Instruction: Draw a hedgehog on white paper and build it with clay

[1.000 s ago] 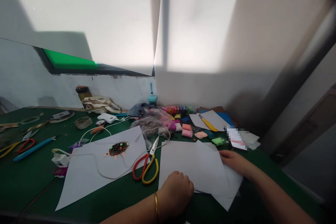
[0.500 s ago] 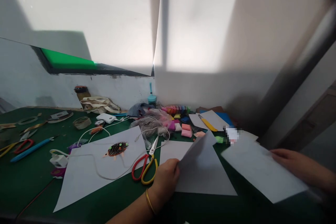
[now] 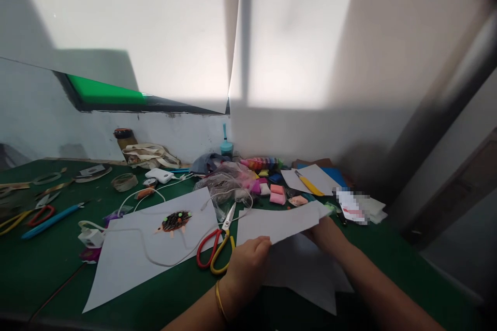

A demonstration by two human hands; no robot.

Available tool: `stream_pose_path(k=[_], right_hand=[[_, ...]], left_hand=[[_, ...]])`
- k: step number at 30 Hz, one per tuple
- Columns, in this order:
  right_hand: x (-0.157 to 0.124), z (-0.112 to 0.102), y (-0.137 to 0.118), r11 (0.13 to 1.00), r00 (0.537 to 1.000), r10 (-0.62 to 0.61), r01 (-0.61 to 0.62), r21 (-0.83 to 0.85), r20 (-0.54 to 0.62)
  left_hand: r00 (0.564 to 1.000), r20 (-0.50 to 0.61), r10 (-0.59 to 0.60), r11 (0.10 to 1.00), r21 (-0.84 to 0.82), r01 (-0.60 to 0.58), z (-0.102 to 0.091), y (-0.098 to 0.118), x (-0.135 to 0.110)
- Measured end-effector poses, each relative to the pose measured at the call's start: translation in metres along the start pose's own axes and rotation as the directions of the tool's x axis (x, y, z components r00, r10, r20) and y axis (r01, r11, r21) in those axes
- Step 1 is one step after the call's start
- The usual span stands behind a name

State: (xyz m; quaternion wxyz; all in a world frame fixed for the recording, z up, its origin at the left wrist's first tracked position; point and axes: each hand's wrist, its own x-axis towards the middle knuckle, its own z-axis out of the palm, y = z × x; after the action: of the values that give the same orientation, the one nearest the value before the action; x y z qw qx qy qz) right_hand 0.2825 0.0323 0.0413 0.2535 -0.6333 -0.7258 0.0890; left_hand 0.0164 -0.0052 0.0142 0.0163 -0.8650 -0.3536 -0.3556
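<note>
Running this from far off, I'm pinching the near edge of a white paper sheet (image 3: 289,223) in the fingers of the left hand (image 3: 246,266), and that edge is curling up off the desk (image 3: 392,261). The right hand (image 3: 329,238) is reaching in at the sheet's right end, but its fingertips are hiding behind the paper, so I honestly can't tell if they're gripping anything. More loose sheets (image 3: 305,266) are lying in shadow below, between the two sets of fingers. A gold bangle (image 3: 220,300) is sitting on the left wrist.

Just left of the left fingers, scissors (image 3: 225,226) with one red and one yellow handle are lying with their blades pointing away from me. Farther left, a hedgehog picture (image 3: 174,221) is resting on its own white page (image 3: 132,264), with a white cable (image 3: 166,264) trailing across it. Past the fingers I'm seeing pink clay blocks (image 3: 277,198) and a crumpled plastic bag (image 3: 223,183), while a yellow utility knife (image 3: 311,186) is lying on paper (image 3: 324,180) beyond the right fingers.
</note>
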Motion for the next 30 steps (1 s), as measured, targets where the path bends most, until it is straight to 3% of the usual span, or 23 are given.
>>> stream_pose_path(k=[2,4,7,11,13,15,17,19,20,22,27,30], right_hand=[[-0.005,0.006,-0.004,0.993,0.999,-0.033,0.029,-0.117,-0.032],[-0.022,0.008,-0.005,0.979,0.997,-0.058,0.068,-0.194,0.059],[-0.058,0.011,-0.005,0.979,0.935,-0.159,0.19,-0.07,0.316],[-0.083,0.011,0.001,0.978,0.897,-0.169,0.204,-0.043,0.408],[-0.083,0.004,0.009,0.987,0.905,-0.126,0.154,-0.037,0.406],[-0.079,-0.007,0.021,0.999,0.927,0.004,0.015,-0.049,0.374],[-0.075,-0.018,0.038,0.976,0.934,0.205,-0.172,-0.133,0.294],[-0.072,-0.023,0.057,0.936,0.946,0.276,-0.224,-0.273,0.169],[-0.071,-0.024,0.066,0.904,0.935,0.335,-0.283,-0.321,0.119],[-0.07,-0.022,0.083,0.872,0.901,0.414,-0.352,-0.341,0.127],[-0.074,-0.015,0.099,0.873,0.876,0.465,-0.429,-0.234,0.129],[-0.076,-0.021,0.092,0.883,0.877,0.469,-0.465,-0.064,0.107]], left_hand=[[1.0,0.012,0.021,0.999,0.034,-0.021,0.002,0.0,-0.005],[0.999,0.018,0.029,0.998,0.046,-0.03,0.004,0.0,-0.008],[0.999,0.02,0.037,0.998,0.051,-0.038,0.006,-0.001,-0.012],[0.996,0.052,0.07,0.995,0.067,-0.073,0.009,-0.001,-0.018],[0.989,0.111,0.096,0.992,0.071,-0.104,0.01,0.001,-0.021],[0.973,0.206,0.105,0.99,0.076,-0.123,0.011,0.005,-0.024],[0.946,0.31,0.095,0.989,0.076,-0.124,0.01,0.011,-0.025],[0.91,0.406,0.082,0.992,0.052,-0.113,0.009,0.016,-0.023],[0.894,0.442,0.076,0.994,0.033,-0.101,0.007,0.018,-0.022],[0.875,0.48,0.059,0.998,-0.005,-0.064,0.002,0.02,-0.017],[0.875,0.481,0.045,0.995,-0.101,0.005,-0.015,0.011,-0.003],[0.835,0.536,0.121,0.985,-0.17,-0.034,-0.022,0.004,0.002]])
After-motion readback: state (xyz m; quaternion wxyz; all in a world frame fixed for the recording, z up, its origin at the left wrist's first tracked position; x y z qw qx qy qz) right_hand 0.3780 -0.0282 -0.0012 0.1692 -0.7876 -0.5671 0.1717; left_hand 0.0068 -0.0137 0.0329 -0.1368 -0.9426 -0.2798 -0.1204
